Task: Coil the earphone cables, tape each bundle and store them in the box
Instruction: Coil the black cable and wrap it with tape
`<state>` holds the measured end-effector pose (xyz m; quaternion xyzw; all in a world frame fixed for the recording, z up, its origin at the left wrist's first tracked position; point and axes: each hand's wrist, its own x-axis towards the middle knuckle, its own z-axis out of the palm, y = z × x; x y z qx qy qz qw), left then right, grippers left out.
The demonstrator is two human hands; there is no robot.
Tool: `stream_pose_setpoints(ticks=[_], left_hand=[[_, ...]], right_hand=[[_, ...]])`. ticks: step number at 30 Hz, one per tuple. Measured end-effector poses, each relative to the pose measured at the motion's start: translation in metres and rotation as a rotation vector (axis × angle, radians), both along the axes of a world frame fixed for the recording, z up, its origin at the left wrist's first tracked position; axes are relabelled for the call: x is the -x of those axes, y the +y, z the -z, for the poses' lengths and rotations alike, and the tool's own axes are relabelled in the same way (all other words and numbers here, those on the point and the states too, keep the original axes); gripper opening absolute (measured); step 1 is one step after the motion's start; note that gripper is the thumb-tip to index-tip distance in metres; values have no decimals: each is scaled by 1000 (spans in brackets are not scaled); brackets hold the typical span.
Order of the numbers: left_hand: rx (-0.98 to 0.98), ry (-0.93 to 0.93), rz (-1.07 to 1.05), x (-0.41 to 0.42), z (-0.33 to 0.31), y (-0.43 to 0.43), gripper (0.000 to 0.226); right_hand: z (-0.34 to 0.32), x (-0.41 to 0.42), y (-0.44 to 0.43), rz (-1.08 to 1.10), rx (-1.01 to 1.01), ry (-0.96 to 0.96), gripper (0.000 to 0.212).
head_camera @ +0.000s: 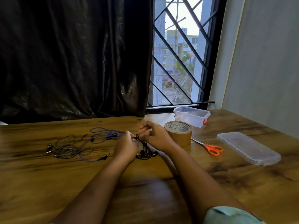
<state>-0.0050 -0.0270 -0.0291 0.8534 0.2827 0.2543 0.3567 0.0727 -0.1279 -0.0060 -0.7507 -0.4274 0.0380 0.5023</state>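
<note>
Now my left hand (127, 147) grips the black earphones (146, 154) and my right hand (155, 136) pinches their cable, just left of the tape (179, 135); the box (191, 116) stands behind it.

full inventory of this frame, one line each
black earphones: 1, black, centre, in both hands
blue earphones: 1, blue, left of hands
grey earphones: 1, grey, far left
tape roll: 1, brown, right of hands
scissors: 1, orange handles, right of tape roll
box: 1, clear, red clasp, by window
lid: 1, clear, far right
table: 1, wood, under everything
curtain: 1, dark, behind table
left hand: 1, grips black earphones
right hand: 1, pinches black earphones
</note>
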Motion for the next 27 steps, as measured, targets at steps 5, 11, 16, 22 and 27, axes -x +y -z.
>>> stream_pose_setpoints(ticks=[5, 11, 16, 22, 27], left_hand=[[507, -233, 138, -2, -10, -1, 16], [726, -274, 254, 2, -20, 0, 23], [716, -142, 430, 14, -27, 12, 19], [546, -177, 314, 9, -22, 5, 28], [567, -264, 275, 4, -22, 6, 27]], right_hand=[[-4, -1, -4, -93, -114, 191, 34], [-1, -10, -6, -7, -77, 104, 44], [-3, -12, -8, 64, -73, 35, 38], [-1, -10, -2, 71, -116, -61, 39], [-4, -5, -2, 18, -79, -277, 45]])
